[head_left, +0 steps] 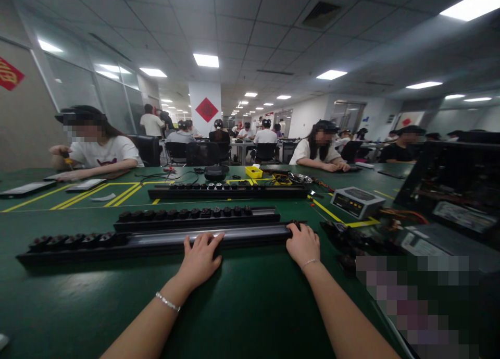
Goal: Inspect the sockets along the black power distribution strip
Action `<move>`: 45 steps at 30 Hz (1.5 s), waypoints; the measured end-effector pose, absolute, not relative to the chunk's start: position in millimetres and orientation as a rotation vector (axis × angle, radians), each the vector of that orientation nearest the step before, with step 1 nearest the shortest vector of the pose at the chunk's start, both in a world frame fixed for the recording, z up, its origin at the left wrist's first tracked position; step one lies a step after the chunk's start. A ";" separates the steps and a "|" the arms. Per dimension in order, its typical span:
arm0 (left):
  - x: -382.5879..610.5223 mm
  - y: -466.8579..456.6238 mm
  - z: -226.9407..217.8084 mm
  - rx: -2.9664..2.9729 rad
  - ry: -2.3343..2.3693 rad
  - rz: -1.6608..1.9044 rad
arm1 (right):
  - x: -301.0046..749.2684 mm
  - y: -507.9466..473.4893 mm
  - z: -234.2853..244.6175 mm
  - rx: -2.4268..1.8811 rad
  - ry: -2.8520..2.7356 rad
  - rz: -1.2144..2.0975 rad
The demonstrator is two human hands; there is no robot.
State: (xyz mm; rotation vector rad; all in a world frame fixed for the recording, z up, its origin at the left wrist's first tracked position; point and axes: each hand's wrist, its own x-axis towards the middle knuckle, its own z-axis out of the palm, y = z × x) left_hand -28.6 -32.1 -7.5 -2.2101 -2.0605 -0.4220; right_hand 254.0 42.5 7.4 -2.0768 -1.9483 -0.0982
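A long black rail [156, 249] with a shiny grey channel lies across the near part of the green table. Several small round black parts [74, 240] sit in a row at its left end. My left hand [201, 260] rests on the rail's front edge near the middle, fingers spread and holding nothing. At the rail's right end, my right hand [303, 247] has its fingers bent around a small black part [299, 224], largely hidden by them. Behind lies a second black rail [195, 221], filled with similar parts except at its right end.
A third black rail [230, 193] lies farther back. To the right are a grey power supply unit [357, 202], cables and an open computer case [461, 182]. A yellow tray [253, 172] stands behind. People sit across the table, one at left [103, 153], another at right [312, 153].
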 end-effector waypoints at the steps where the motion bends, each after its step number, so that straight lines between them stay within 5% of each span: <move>1: -28.8 -32.1 -7.7 -2.211 -2.056 -0.427 | 253.9 42.5 7.5 -2.078 -1.947 -0.100; 45: -26.3 -33.1 -5.1 -2.208 -2.089 -0.385 | 272.0 52.0 0.4 -2.159 -1.787 -0.093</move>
